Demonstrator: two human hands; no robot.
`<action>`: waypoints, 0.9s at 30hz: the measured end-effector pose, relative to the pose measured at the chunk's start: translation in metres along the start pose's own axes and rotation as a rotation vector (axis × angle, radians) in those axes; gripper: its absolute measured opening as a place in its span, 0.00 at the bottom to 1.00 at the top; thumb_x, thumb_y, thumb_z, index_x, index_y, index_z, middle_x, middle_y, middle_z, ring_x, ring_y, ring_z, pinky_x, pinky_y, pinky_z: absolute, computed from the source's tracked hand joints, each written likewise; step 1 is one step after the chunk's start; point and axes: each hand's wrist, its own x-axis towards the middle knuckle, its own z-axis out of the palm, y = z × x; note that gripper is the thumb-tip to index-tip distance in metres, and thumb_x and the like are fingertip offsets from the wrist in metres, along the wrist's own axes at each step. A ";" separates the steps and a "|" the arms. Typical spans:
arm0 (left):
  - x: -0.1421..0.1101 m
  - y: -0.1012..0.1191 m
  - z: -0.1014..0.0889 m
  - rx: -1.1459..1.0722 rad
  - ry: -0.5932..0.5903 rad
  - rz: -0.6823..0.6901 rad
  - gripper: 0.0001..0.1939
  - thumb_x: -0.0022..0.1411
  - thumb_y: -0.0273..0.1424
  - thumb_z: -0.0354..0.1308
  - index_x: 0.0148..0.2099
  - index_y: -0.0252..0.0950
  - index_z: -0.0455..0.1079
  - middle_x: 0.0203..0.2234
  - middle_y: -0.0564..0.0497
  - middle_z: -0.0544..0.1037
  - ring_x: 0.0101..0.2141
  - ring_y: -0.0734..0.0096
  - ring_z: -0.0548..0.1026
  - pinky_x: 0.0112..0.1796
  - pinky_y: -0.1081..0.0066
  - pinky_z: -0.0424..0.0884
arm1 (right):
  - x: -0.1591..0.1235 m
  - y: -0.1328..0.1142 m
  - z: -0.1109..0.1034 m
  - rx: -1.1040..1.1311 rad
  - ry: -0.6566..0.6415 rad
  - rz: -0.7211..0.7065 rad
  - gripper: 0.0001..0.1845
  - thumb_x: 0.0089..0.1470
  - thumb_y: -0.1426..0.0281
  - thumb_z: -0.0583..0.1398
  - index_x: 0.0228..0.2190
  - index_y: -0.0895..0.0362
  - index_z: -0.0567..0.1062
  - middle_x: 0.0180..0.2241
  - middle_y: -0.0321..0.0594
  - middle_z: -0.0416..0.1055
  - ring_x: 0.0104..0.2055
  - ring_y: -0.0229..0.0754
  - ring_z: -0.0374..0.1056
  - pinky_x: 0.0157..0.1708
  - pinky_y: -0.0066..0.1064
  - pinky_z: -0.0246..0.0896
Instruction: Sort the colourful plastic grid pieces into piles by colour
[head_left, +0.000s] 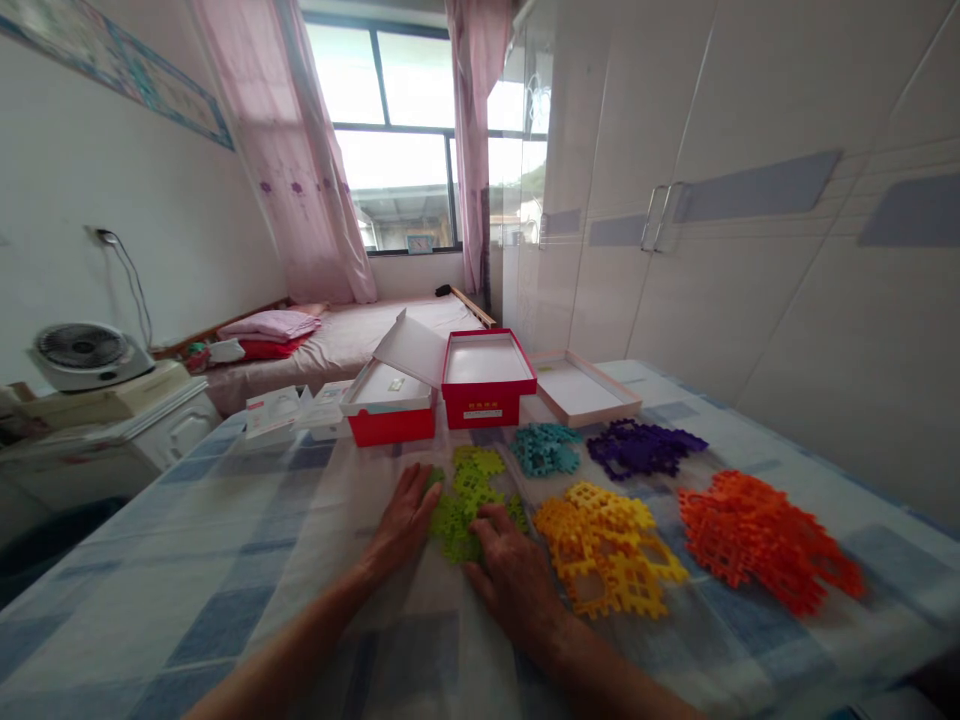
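Note:
A pile of lime-green plastic building pieces (469,500) with toothed edges lies on the table. My left hand (405,518) rests against the pile's left side, its fingers stretched out. Over the pile's near right part lies my right hand (517,570), fingers a little bent and thumb apart, touching the green pieces. Neither hand lifts a piece. Just right of my right hand is a heap of yellow pieces (611,550). Farther right sits an orange-red heap (765,540). Teal pieces (546,449) and dark purple pieces (643,447) are grouped behind the yellow ones.
A red box (487,390) and another red box with a white lid (390,415) stand behind the green pile. A shallow pink-edged lid (585,390) and white packaging (277,412) flank them. The table (255,560) has a blue-and-white checked cloth. Tall wardrobes (712,270) rise at right.

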 end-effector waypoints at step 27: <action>0.050 -0.001 0.004 -0.505 0.311 -0.150 0.26 0.58 0.47 0.43 0.39 0.33 0.73 0.35 0.43 0.79 0.39 0.57 0.77 0.45 0.59 0.70 | -0.003 -0.005 -0.015 -0.003 0.010 -0.045 0.21 0.49 0.65 0.61 0.46 0.56 0.68 0.53 0.44 0.63 0.49 0.47 0.67 0.46 0.36 0.66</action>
